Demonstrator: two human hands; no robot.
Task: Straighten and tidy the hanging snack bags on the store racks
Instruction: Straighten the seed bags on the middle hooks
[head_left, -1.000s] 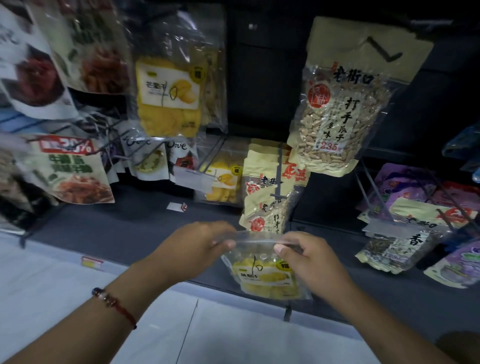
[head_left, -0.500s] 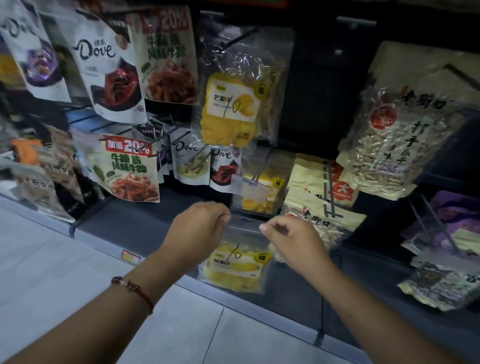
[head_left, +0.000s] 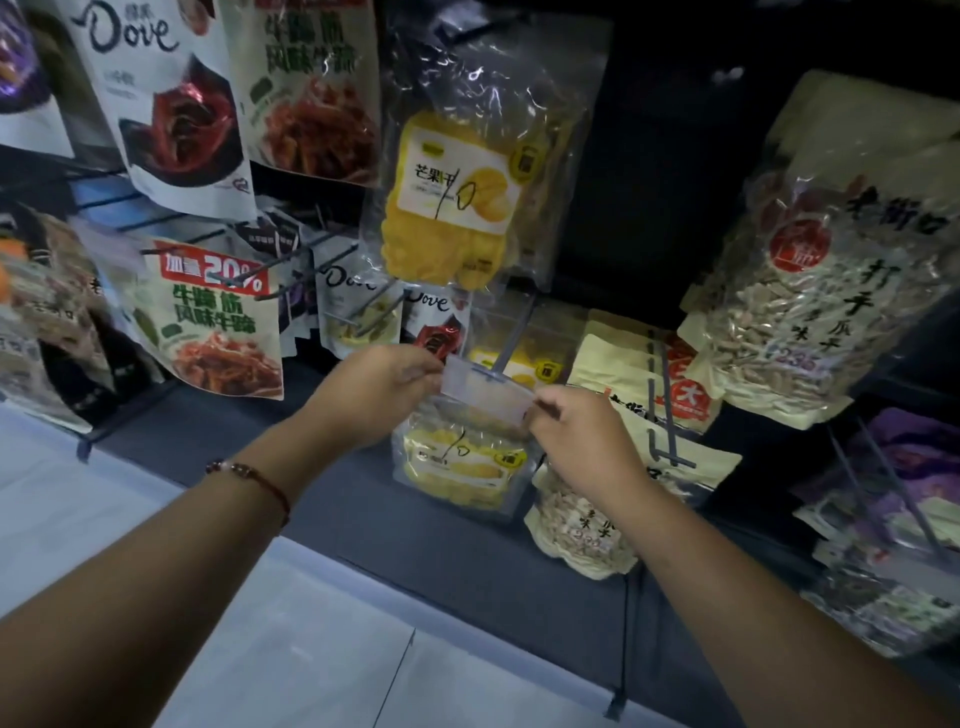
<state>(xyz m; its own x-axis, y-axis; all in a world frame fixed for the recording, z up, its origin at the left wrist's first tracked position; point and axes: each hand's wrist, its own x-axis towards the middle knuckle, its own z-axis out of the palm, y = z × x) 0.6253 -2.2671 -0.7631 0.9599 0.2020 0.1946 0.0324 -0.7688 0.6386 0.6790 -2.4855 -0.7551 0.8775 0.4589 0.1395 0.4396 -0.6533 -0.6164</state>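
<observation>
Hands at rack: I see left hand (head_left: 382, 387) and right hand (head_left: 582, 434) each pinching top edge of mango bag (head_left: 460, 467) at peg tip (head_left: 488, 371).

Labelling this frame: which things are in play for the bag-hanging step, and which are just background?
In play:
left hand, pinching the bag top
right hand, pinching the other corner
mango bag
hook

Background:
upper mango bag
seed bag
Dove bag
beef snack bag
</observation>
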